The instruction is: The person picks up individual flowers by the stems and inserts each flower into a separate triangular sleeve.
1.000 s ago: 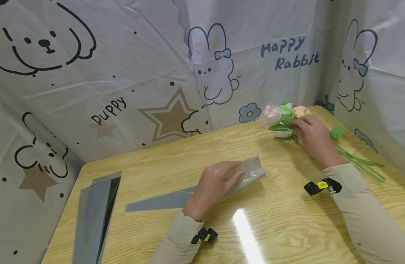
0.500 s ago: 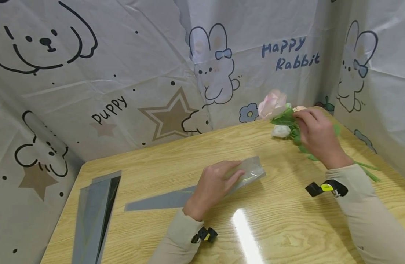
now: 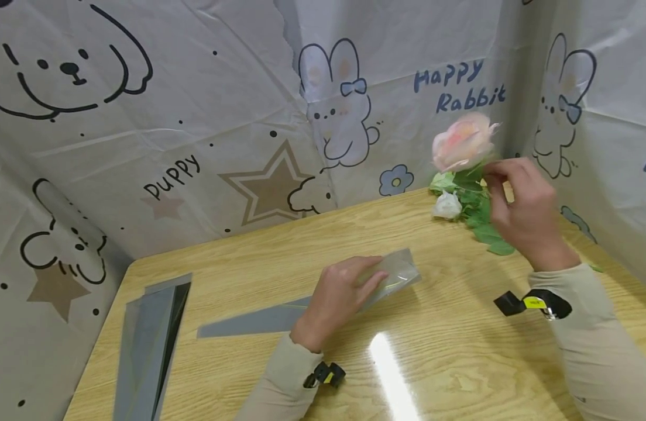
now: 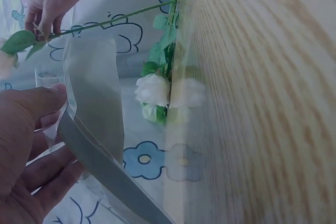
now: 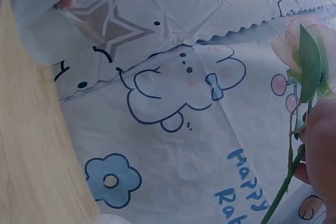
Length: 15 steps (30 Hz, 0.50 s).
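Note:
My left hand (image 3: 336, 301) grips a tapered, clear greyish plastic flower sleeve (image 3: 402, 275) near its wide end. In the left wrist view the mouth of the sleeve (image 4: 97, 82) gapes, thumb on one side and fingers behind. Over the table's far right corner, my right hand (image 3: 528, 213) pinches an artificial pink rose (image 3: 464, 143) by its green stem just below the bloom. The right wrist view shows the stem (image 5: 283, 190) running down from those fingers. Below it on the table lie a white rose (image 3: 447, 205) and green leaves (image 3: 488, 234), partly hidden by the right hand.
A stack of similar grey sleeves (image 3: 144, 345) lies at the left of the wooden table (image 3: 460, 362). Printed cloth walls (image 3: 239, 88) stand behind and at both sides. A black camera strap (image 3: 549, 304) sits at the right wrist.
My right hand has lifted the pink rose up from the other flowers and shifted slightly right. The left hand and its sleeve have stayed in place.

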Each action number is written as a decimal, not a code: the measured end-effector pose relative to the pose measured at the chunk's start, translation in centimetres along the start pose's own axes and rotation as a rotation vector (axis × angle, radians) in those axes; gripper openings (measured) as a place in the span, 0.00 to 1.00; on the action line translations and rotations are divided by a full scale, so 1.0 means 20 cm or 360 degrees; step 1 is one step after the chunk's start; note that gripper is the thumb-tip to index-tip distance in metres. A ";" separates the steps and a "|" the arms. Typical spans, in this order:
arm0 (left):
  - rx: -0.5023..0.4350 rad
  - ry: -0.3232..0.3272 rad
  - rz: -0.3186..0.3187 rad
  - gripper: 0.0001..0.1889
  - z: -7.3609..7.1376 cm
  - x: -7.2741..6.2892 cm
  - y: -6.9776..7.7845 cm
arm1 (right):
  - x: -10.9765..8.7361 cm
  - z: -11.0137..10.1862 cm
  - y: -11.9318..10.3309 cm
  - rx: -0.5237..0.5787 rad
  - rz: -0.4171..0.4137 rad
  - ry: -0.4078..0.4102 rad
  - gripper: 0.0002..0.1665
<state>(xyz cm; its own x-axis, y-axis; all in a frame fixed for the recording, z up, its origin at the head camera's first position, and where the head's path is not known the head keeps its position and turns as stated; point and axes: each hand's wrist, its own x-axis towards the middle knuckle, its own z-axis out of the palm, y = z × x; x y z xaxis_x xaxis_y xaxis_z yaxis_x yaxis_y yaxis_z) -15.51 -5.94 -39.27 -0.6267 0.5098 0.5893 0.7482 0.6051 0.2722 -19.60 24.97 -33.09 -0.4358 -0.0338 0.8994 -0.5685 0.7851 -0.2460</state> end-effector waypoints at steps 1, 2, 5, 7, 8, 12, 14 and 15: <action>0.0000 -0.0003 -0.0004 0.15 0.00 0.00 0.00 | 0.00 -0.01 0.00 0.0007 0.0014 0.0021 0.06; 0.0003 -0.0004 -0.0006 0.15 0.00 0.00 0.00 | 0.01 -0.01 -0.01 0.0012 0.0027 0.0043 0.06; 0.0018 0.0000 -0.0007 0.15 0.00 0.00 -0.01 | 0.01 -0.03 -0.01 0.0041 0.0082 0.0094 0.07; 0.0025 0.0007 -0.0003 0.15 0.00 0.00 -0.01 | 0.02 -0.04 -0.02 0.0066 0.0123 0.0126 0.08; 0.0025 0.0011 0.0000 0.15 0.00 0.00 -0.01 | 0.02 -0.04 -0.02 0.0077 0.0143 0.0139 0.08; 0.0011 0.0023 -0.0003 0.15 0.00 0.00 -0.01 | 0.03 -0.05 -0.03 0.0136 0.0233 0.0198 0.07; 0.0004 0.0026 -0.0010 0.15 0.00 0.00 -0.01 | 0.03 -0.06 -0.04 0.0174 0.0292 0.0239 0.07; 0.0004 0.0025 -0.0016 0.15 0.00 0.00 -0.01 | 0.04 -0.06 -0.04 0.0203 0.0329 0.0269 0.07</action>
<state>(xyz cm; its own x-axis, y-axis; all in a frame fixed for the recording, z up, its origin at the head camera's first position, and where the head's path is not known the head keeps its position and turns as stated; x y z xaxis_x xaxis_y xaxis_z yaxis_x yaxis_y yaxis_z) -15.64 -6.14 -39.29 -0.6305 0.4941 0.5986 0.7413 0.6118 0.2759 -18.67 25.05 -31.77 -0.4351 0.2306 0.8704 -0.5677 0.6801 -0.4639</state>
